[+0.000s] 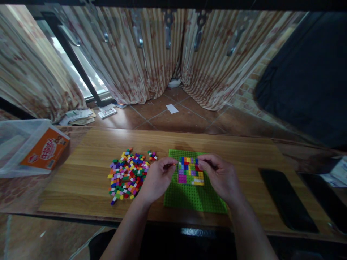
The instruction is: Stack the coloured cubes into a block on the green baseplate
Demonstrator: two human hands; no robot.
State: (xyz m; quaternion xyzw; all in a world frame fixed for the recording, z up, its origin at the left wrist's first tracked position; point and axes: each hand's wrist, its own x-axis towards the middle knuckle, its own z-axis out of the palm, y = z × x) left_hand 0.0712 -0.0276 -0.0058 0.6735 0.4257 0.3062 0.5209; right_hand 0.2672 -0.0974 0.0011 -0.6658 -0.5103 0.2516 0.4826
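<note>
Left hand: the left hand (158, 178) is over the left side of the green plate. Its thumb and finger are pinched together on a tiny orange-red brick (174, 164), just beside the brick patch.
Right hand: the right hand (222, 177) is at the right edge of the brick patch. Its thumb and pointing finger are bent close together, but I cannot tell if they pinch a brick.
Brick patch: the brick patch (191, 169) sits on the green plate, between the two hands. It has lots of colors, with pink at the near left corner and yellow at the near right.
Green plate: the green plate (187, 198) is full of little bumps and lies flat on the wooden tabletop (78, 180).
Brick pile: a big, messy brick pile (128, 173) lies left of the plate. A little bunch (152, 156) sits near its far right side.
Box: a see-through box (16, 146) with an orange label (46, 150) is at the far left.
Black thing: a flat black thing (287, 198) lies on the right.
</note>
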